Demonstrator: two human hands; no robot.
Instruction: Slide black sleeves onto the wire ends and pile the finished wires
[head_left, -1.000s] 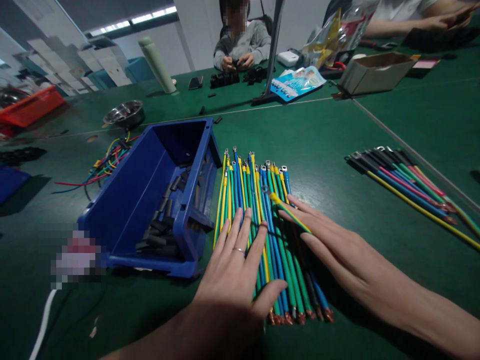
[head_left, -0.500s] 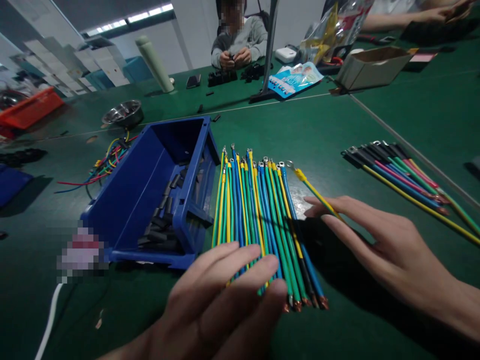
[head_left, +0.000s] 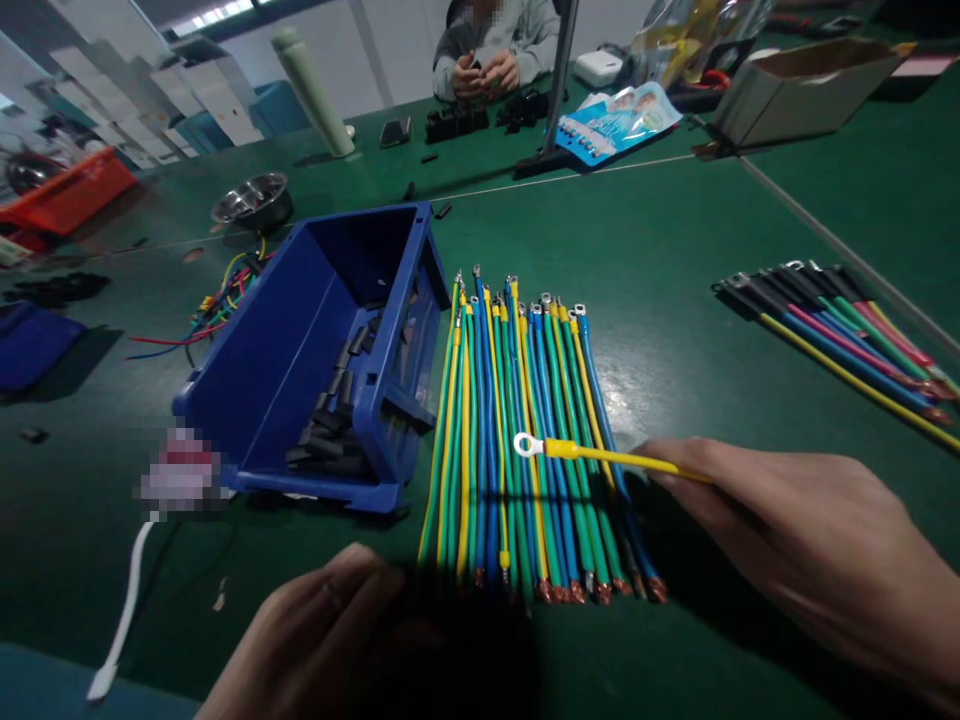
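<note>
A flat row of blue, green and yellow wires (head_left: 525, 430) with ring terminals lies on the green table in front of me. My right hand (head_left: 810, 540) is closed on a single yellow wire (head_left: 607, 456), holding it level above the row with its ring terminal pointing left. My left hand (head_left: 337, 640) hovers low at the near edge, just short of the row's copper ends, fingers curled toward each other with nothing seen in them. A blue plastic bin (head_left: 315, 350) holding short black tube pieces stands to the left of the row.
A second bunch of coloured wires (head_left: 840, 335) lies at the right. Loose wires (head_left: 217, 310), a steel bowl (head_left: 251, 200), a cardboard box (head_left: 810, 85) and a blue packet (head_left: 619, 120) sit farther back. A person works at the far side. A white cable (head_left: 124, 610) lies near left.
My right hand lifted one yellow wire off the row and swung it so its terminal points left. My left hand pulled back off the wires toward me and curled.
</note>
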